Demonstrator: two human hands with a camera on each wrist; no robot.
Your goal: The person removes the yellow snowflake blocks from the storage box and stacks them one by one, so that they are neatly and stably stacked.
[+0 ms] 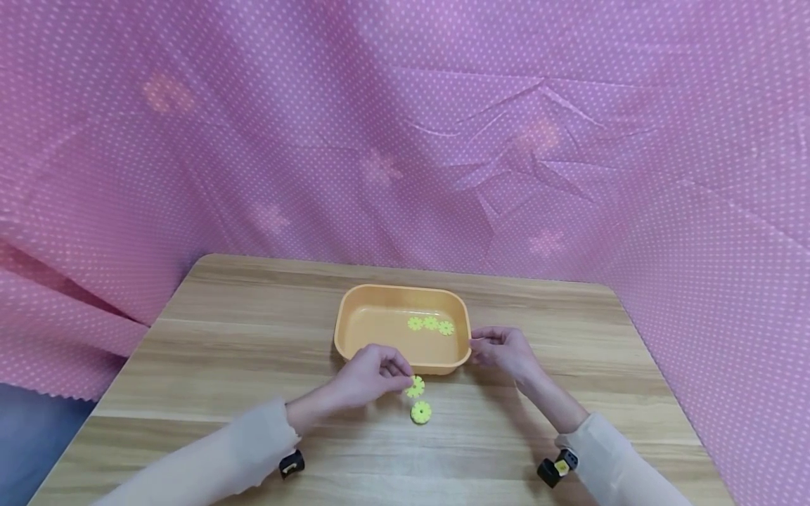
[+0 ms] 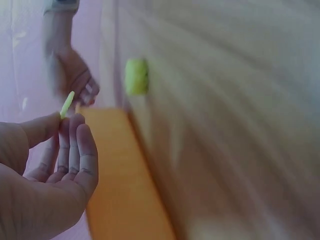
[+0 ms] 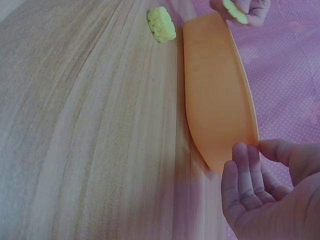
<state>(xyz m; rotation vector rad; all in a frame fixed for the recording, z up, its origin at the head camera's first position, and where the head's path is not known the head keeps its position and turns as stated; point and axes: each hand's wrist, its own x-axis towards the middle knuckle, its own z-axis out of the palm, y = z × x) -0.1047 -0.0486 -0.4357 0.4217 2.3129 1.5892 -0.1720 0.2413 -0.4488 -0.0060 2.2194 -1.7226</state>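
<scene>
My left hand (image 1: 372, 376) pinches a yellow-green flower-shaped disc (image 1: 416, 386) between thumb and fingertips, just in front of an orange plastic basin (image 1: 373, 329). In the left wrist view that disc (image 2: 66, 105) is seen edge-on. My right hand (image 1: 509, 353) holds the basin's right end; the right wrist view shows the thumb at the rim (image 3: 250, 102) and fingers against the outer wall. Three similar flower discs (image 1: 431, 323) lie inside, towards the basin's back right. A short stack of flower discs (image 3: 161, 24) stands on the table before the basin.
The wood-grain table (image 1: 240, 337) has rounded back corners. Pink dotted cloth (image 1: 405, 140) hangs behind it and along both sides. Small black devices, one (image 1: 557, 469) by the right sleeve and one (image 1: 292, 464) by the left, sit at the wrists.
</scene>
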